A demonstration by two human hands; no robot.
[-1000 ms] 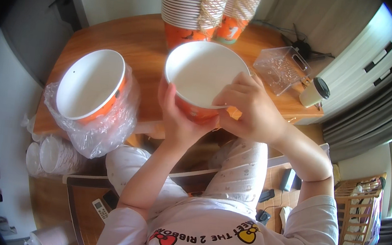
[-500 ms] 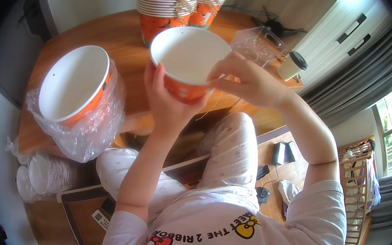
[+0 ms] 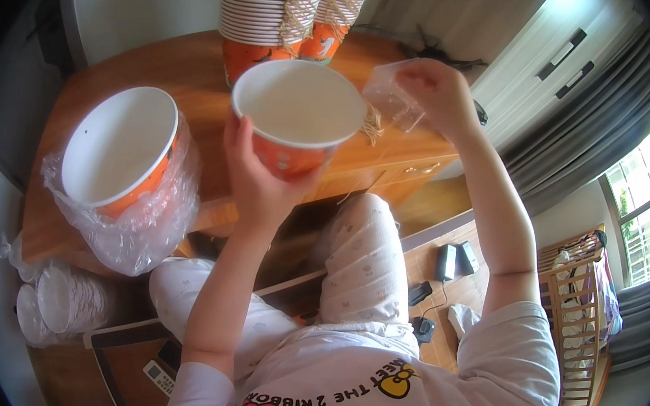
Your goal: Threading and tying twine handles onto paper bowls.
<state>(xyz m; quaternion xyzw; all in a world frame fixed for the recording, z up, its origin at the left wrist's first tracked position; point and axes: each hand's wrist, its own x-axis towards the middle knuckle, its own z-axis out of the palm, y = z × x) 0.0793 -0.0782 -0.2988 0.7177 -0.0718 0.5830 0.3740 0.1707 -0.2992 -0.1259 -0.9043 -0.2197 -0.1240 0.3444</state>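
An orange paper bucket with a white inside is held up by my left hand, its fingers and thumb wrapped round the lower side. Over the table's right part, my right hand is at a clear plastic box. Its fingers are curled, and what they hold, if anything, cannot be made out. Tan strings lie beside the held bucket's right side. On the left, another orange bucket leans with its mouth up in a clear plastic bag.
Tall nested bucket stacks with tan string handles stand at the table's back. White cups or lids in plastic sit low at left, near a remote control. A wooden crib stands at right.
My right hand has left the bucket's rim and moved right and away to the clear box. The bucket in my left hand has shifted slightly left and lower.
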